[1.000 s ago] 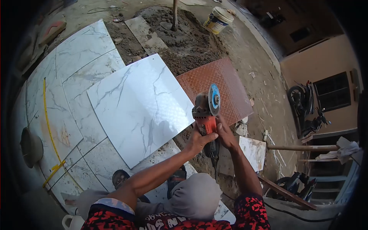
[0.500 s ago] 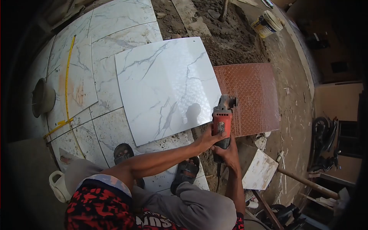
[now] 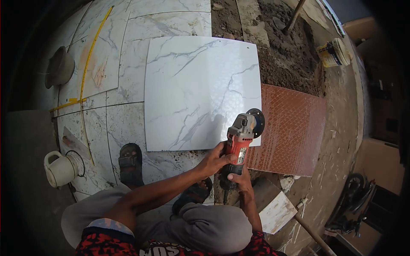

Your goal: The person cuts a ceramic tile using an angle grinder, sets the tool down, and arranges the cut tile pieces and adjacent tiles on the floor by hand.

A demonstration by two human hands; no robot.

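Note:
A red and black angle grinder [image 3: 238,149] is held in both hands, its dark disc [image 3: 257,123] over the right edge of a large white marble-patterned tile [image 3: 183,94]. My left hand [image 3: 217,161] wraps round the grinder's red body. Behind it, my right hand [image 3: 242,179] grips the black rear end, where the cord leaves downward. The big tile lies on top of other tiles. Partly beneath its right side is a reddish-brown textured tile [image 3: 294,128]. I cannot tell whether the disc touches the tile or is spinning.
White floor tiles [image 3: 124,128] lie to the left with a yellow folding ruler [image 3: 92,55], a dark bowl [image 3: 60,67] and a cream jug [image 3: 60,168]. Dug soil [image 3: 286,64] and a paint bucket [image 3: 334,53] are at the upper right. A tile offcut [image 3: 277,212] and a pole [image 3: 314,234] lie lower right.
The grinder has shifted left and down and turned, so its disc now shows its flat face. Both hands moved with it. The whole view has rotated and shifted slightly.

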